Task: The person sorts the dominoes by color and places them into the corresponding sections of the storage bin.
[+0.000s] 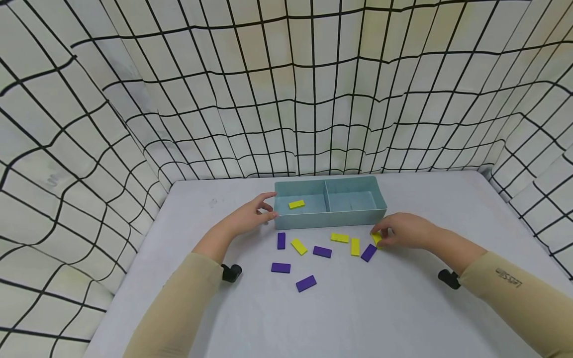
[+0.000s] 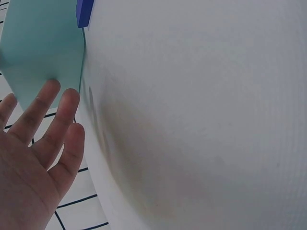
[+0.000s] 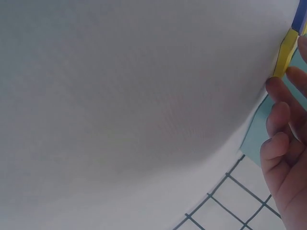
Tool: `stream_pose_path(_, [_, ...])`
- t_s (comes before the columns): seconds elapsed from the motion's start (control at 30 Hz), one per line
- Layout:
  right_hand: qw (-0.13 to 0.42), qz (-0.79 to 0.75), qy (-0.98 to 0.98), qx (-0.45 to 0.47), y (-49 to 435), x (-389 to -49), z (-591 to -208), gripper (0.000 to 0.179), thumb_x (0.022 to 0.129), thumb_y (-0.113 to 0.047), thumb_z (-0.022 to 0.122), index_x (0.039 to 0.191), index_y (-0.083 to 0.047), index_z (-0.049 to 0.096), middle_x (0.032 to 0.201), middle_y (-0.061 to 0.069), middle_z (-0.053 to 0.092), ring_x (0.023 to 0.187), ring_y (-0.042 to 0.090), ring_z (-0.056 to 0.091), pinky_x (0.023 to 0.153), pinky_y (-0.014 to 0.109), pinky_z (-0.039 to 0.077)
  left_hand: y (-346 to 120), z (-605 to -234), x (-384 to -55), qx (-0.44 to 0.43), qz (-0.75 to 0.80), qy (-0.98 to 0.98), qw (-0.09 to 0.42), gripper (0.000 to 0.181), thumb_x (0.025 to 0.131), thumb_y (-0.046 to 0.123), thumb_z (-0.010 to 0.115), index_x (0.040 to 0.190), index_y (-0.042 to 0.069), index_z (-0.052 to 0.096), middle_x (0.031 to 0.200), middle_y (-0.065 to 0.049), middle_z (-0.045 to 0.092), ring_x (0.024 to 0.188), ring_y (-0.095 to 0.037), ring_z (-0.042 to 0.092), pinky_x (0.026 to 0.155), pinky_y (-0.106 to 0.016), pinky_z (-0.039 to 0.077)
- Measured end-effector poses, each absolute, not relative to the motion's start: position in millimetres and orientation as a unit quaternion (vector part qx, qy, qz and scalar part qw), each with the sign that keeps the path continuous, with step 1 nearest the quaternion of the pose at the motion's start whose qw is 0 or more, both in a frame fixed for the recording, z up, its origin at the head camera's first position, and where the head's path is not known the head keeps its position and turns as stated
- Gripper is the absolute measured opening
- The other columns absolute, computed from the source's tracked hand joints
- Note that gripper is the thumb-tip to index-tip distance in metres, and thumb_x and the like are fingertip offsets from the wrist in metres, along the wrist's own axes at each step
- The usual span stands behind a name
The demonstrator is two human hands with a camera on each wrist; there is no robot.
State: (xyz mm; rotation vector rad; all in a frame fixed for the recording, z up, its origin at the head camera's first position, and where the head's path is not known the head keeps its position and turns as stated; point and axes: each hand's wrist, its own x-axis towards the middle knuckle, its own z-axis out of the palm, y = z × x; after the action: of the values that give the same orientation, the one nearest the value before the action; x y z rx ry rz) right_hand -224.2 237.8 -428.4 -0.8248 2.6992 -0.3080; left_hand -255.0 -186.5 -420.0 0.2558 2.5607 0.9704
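A pale blue-green box (image 1: 331, 219) with two compartments stands at the back of the table. My left hand (image 1: 248, 215) is at its left end, fingers extended and fingertips right at the wall; the left wrist view shows them spread against the box's end. In front of the box's right corner, my right hand (image 1: 408, 230) pinches a yellow block (image 1: 376, 239), partly hidden by the fingers. A purple block (image 1: 369, 252) lies just beside it. One yellow block (image 1: 296, 204) lies in the left compartment; the right compartment holds nothing.
Several flat blocks lie scattered before the box, among them yellow ones (image 1: 355, 247) and purple ones (image 1: 306, 283). The white table (image 1: 358, 313) is bordered at the back and sides by black netting (image 1: 293, 102) over white panels.
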Motion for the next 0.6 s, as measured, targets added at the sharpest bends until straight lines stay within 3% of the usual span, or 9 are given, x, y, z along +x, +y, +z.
stream_pose_path(0.6, [0.181, -0.118, 0.940, -0.264, 231.4, -227.6, -429.1, 0.030, 0.084, -0.016, 0.076, 0.113, -0.020, 0.070, 0.084, -0.008, 0.058, 0.080, 0.014, 0.053, 0.072, 0.032, 0.048, -187.7, -420.4, -255.2, 0.093, 0.349, 0.912, 0.196, 0.071, 0.097, 0.046, 0.061, 0.156, 0.038, 0.021, 0.141, -0.008, 0.052, 0.125, -0.030, 0.054, 0.106, -0.054, 0.039])
